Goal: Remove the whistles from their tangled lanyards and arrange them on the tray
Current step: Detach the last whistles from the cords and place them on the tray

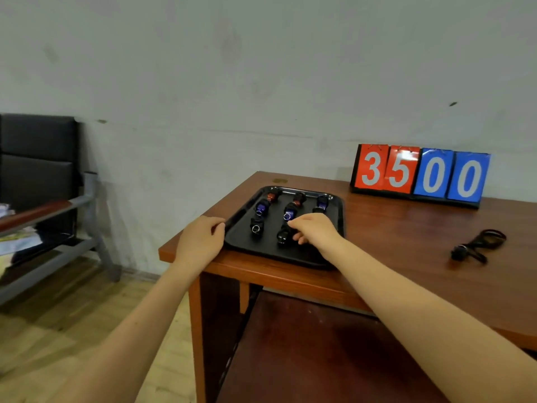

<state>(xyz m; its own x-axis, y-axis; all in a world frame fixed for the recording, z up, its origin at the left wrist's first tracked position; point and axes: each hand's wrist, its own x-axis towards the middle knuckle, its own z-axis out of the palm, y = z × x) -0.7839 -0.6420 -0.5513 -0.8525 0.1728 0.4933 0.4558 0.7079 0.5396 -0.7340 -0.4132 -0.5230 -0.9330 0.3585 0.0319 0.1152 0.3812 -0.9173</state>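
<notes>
A black tray [334,225] lies on the left end of the brown desk. Several whistles stand on it in rows: a red one [271,195], a blue one [262,205] and a black one [256,226] on the left, more in the middle and right columns. My left hand [200,238] rests on the tray's left edge, fingers curled over the rim. My right hand [315,229] lies over the tray's near right part, fingertips touching a black whistle [283,235]. A black whistle with its lanyard [476,247] lies on the desk to the right.
A flip scoreboard [420,174] reading 35 and 00 stands at the back of the desk [406,234] against the wall. A dark chair with a metal frame [40,181] sits on the left. Wooden floor lies below, left of the desk.
</notes>
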